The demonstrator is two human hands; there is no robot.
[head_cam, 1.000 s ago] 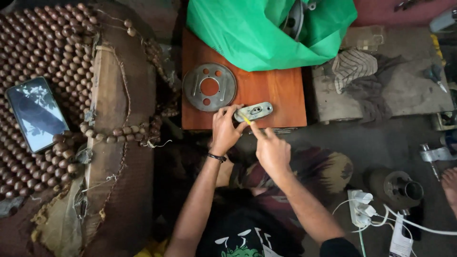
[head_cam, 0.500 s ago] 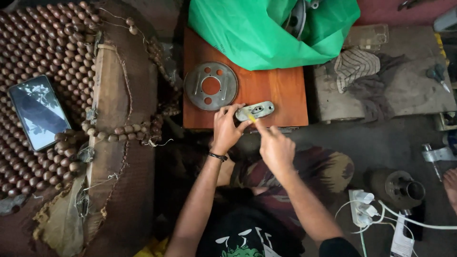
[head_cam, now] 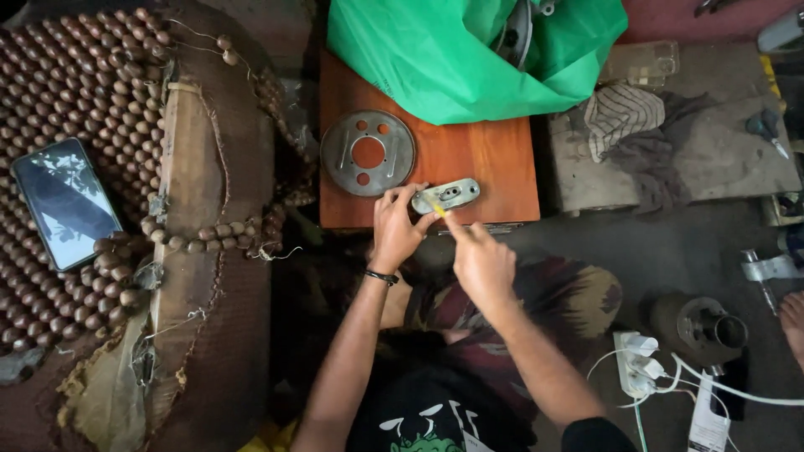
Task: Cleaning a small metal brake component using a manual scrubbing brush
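Here left hand [head_cam: 399, 224] steadies metal part [head_cam: 446, 195]; right hand [head_cam: 481, 261] grips yellow tool [head_cam: 439, 210].

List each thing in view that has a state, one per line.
left hand: gripping the oblong metal part
oblong metal part: flat on the wooden board
right hand: holding a yellow tool against the part
metal disc: lying flat
phone: face up

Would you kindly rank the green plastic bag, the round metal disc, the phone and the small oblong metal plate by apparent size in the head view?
1. green plastic bag
2. round metal disc and phone: too alike to rank
3. small oblong metal plate, steadied by the left hand
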